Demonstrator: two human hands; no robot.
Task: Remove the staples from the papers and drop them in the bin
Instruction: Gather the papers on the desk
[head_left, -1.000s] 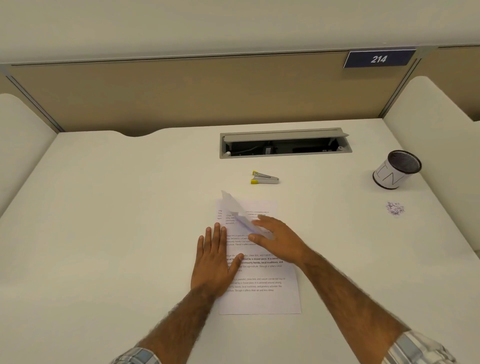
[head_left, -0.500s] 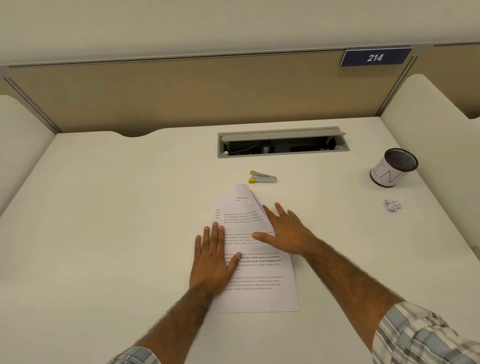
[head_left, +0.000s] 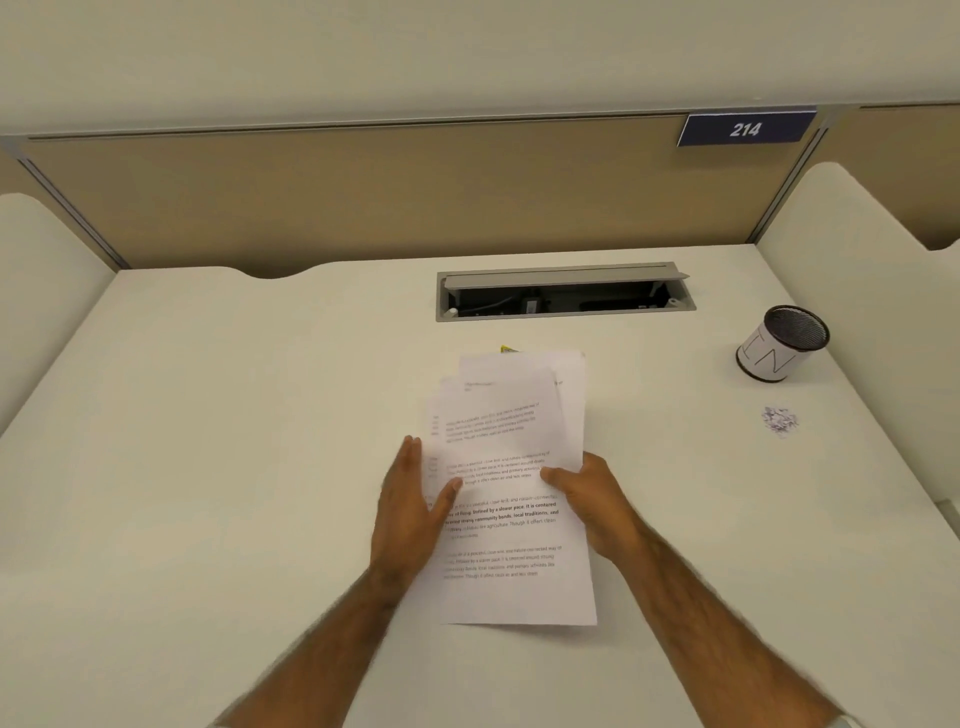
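Printed white papers (head_left: 511, 467) are lifted off the white desk (head_left: 208, 467) and fanned slightly apart at the top. My left hand (head_left: 415, 512) grips their left edge with the thumb on the front. My right hand (head_left: 592, 496) grips the right edge, thumb on the text. Only a yellow tip of the staple remover (head_left: 508, 349) shows above the sheets; the rest is hidden behind them. The bin (head_left: 782, 345), a small mesh cup wrapped in white paper, stands at the far right. A little heap of pulled staples (head_left: 779, 420) lies on the desk in front of it.
An open grey cable tray (head_left: 563, 293) is sunk into the desk behind the papers. Beige partition panels close the back, with a blue plate reading 214 (head_left: 745, 129). White side dividers (head_left: 857, 270) flank the desk on both sides.
Both hands went from lying flat on the papers to gripping their side edges. The sheets came up off the desk and now cover most of the staple remover.
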